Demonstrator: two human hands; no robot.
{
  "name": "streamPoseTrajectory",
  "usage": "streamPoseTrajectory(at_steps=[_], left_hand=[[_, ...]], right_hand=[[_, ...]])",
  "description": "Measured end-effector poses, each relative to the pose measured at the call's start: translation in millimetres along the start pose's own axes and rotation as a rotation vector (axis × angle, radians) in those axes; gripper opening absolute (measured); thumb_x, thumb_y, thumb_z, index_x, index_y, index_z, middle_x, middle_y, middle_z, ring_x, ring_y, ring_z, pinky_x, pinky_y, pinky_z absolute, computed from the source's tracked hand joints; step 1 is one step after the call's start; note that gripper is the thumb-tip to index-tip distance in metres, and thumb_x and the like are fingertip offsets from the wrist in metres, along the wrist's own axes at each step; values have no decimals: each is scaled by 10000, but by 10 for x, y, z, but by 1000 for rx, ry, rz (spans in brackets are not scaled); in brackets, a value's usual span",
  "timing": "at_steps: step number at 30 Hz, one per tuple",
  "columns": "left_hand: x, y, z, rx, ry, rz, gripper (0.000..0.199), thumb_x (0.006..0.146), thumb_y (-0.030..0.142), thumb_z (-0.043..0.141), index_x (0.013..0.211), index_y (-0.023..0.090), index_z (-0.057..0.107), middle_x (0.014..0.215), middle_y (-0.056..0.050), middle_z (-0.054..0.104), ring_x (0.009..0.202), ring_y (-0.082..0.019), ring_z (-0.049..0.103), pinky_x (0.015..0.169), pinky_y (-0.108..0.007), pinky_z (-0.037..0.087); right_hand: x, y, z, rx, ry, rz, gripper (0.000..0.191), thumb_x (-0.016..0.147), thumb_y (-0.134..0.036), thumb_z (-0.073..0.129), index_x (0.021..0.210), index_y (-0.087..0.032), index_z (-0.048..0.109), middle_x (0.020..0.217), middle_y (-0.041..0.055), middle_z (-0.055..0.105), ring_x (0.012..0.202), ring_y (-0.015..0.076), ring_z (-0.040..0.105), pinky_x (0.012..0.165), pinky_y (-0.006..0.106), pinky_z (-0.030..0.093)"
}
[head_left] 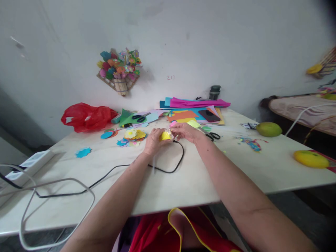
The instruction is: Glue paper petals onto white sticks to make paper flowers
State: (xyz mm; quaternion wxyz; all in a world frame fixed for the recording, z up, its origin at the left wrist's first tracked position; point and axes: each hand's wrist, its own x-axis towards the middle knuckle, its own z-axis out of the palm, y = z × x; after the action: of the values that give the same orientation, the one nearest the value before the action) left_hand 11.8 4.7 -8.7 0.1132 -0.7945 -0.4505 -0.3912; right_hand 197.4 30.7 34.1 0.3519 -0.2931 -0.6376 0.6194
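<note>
Both my hands are together over the middle of the table. My left hand (154,140) is wrapped around a yellow glue gun (165,135), which it partly hides. A black cord (181,157) runs from it, and a translucent glue stick (154,165) pokes out below my left wrist. The fingers of my right hand (183,131) are closed at the far end, pinching clear, crinkled plastic (171,133). Left of my hands lies a pile of paper flowers (132,135). Black-handled scissors (213,136) rest just right of my right hand.
Coloured paper sheets (183,115), a phone (209,115) and more scissors (140,118) lie at the back. A red plastic bag (86,117) is back left. A power strip (31,164) and loose white cable (86,185) occupy the left; mangoes (269,129) sit right.
</note>
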Motion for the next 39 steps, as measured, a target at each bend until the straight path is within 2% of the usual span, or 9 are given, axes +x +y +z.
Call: streamPoseTrajectory(at_steps=[6,10,15,17,21,23,31,36,39], left_hand=[[4,-23,3,-52,18,41,397,702,386,632,1010,147,556,854,-69,604,827,-191,504,725,-306,433],[5,-50,15,-49,26,40,402,684,364,651,1017,158,560,856,-62,604,831,-193,503,732,-312,432],[3,-72,16,-32,-4,31,434,671,347,662,1050,165,556,875,-61,615,831,-199,500,736,-315,432],[-1,-73,16,-34,-10,19,455,667,344,666,1071,173,548,899,-59,620,843,-201,504,736,-312,434],[-8,-68,9,-51,-4,-9,472,657,340,673,1081,178,545,937,-63,620,872,-200,517,745,-305,438],[-8,-59,-4,-63,-2,-21,462,649,338,679,1061,167,558,921,-68,621,867,-199,522,741,-303,442],[6,-21,-47,-153,23,-112,416,621,279,695,1005,160,586,875,-57,614,777,-168,543,693,-285,453],[10,-21,-49,-213,34,-161,404,607,220,683,991,141,590,841,-56,611,710,-147,540,676,-283,459],[9,-22,-54,-245,40,-158,399,603,190,672,990,140,588,883,-66,617,756,-152,553,704,-287,462]], right_hand=[[-1,-1,4,-3,-24,-28,183,704,-299,634,779,-133,614,688,33,619,543,98,576,433,183,415],[16,9,14,32,31,-29,140,675,-171,596,809,-134,611,689,34,630,530,105,571,421,194,415],[38,12,8,103,172,-101,108,573,-43,480,573,-133,539,471,-23,514,352,60,409,344,198,347],[35,2,2,128,153,-123,92,584,-58,486,564,-129,541,479,-19,511,358,58,406,338,197,339],[15,-20,2,77,115,-84,114,611,-105,608,724,-116,609,618,17,606,469,80,520,444,215,442],[8,-26,9,29,111,-58,145,603,-126,656,740,-114,613,610,19,610,493,90,545,479,225,464],[-25,-88,29,-88,24,-59,202,643,-275,687,609,-114,570,534,5,574,396,42,443,364,170,323],[-62,-131,28,-88,-128,-8,136,662,-228,659,661,-110,590,605,18,601,457,54,487,434,182,374],[-54,-119,33,-93,-145,-14,128,664,-220,652,653,-113,581,600,23,606,465,63,498,464,193,394]])
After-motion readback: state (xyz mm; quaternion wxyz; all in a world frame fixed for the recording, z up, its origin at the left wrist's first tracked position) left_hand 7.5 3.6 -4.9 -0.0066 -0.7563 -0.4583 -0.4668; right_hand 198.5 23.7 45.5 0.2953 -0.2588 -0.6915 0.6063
